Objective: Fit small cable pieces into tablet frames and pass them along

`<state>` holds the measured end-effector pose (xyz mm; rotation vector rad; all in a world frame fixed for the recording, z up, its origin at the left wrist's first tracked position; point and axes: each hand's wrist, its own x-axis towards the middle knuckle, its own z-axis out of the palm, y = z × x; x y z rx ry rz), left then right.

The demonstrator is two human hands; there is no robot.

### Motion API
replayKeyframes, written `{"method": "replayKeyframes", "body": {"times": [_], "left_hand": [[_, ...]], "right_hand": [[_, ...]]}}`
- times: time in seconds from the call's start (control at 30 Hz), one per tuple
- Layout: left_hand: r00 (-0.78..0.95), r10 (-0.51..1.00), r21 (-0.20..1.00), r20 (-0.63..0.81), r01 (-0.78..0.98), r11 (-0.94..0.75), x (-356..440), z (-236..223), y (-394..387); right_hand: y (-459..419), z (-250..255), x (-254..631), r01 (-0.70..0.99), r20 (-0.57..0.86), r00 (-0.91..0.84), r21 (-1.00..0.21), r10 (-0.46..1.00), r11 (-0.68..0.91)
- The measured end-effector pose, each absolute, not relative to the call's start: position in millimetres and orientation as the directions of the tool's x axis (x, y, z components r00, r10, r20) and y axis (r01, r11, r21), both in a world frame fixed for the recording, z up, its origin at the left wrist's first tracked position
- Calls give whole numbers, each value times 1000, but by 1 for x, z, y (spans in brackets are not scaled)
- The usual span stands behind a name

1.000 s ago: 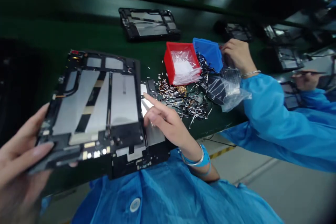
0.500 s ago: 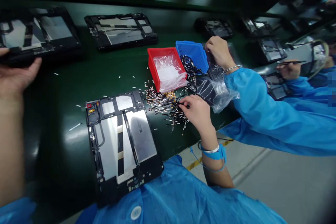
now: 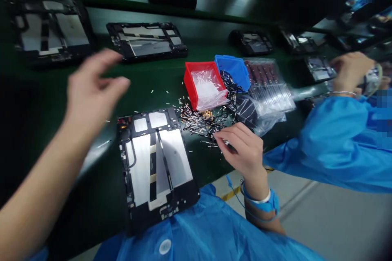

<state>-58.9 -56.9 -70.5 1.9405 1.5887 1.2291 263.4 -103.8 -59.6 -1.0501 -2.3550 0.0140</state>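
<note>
An opened tablet chassis (image 3: 156, 163) with silver battery panels lies on the green belt in front of me. My right hand (image 3: 243, 151) hovers at its right, fingers pinched on a small dark part beside a heap of small connector parts (image 3: 199, 122). My left hand (image 3: 92, 85) is raised above the belt, blurred by motion, fingers loosely apart and holding nothing.
A red bin (image 3: 203, 81) with a plastic liner and a blue bin (image 3: 232, 71) stand behind the parts heap, with clear bags (image 3: 266, 89) beside them. Several more tablet chassis (image 3: 147, 43) lie along the belt. A co-worker's hand (image 3: 349, 71) and blue sleeve are at right.
My left hand let go of the tablet it set down at far left and swings back toward the middle. My right hand drew back from the heap with a small part. The co-worker's hand left the bins.
</note>
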Motion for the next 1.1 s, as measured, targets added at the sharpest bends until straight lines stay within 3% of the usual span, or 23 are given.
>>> {"method": "replayKeyframes", "body": {"times": [0.1, 0.17, 0.33, 0.43, 0.53, 0.67, 0.8, 0.93, 1.1], "left_hand": [[314, 908, 783, 279, 473, -404, 2, -67, -91], [456, 849, 777, 268, 419, -470, 28, -73, -100], [406, 872, 686, 273, 554, -472, 55, -96, -87], [389, 869, 662, 306, 569, -488, 59, -100, -82], [397, 848, 689, 351, 505, -521, 59, -98, -85], [443, 828, 786, 343, 348, -511, 57, -92, -91], [522, 836, 922, 170, 214, -322, 57, -80, -94], [583, 809, 997, -75, 69, 43, 57, -73, -94], [494, 863, 991, -107, -19, 134, 57, -75, -91]], "right_hand": [[-105, -54, 249, 620, 505, -624, -145, 597, 771], [-102, -52, 245, 642, 433, -660, -99, 614, 760], [-93, -56, 267, 863, 147, -505, 63, 850, 502], [-95, -54, 287, 922, 123, -386, 85, 914, 377], [-102, -47, 296, 910, 129, -415, 48, 900, 413], [-111, -37, 283, 823, 252, -545, -21, 800, 567], [-108, -36, 262, 691, 420, -630, -79, 653, 719], [-97, -45, 252, 626, 589, -602, -70, 539, 777], [-91, -54, 237, 640, 654, -506, -154, 563, 753]]}}
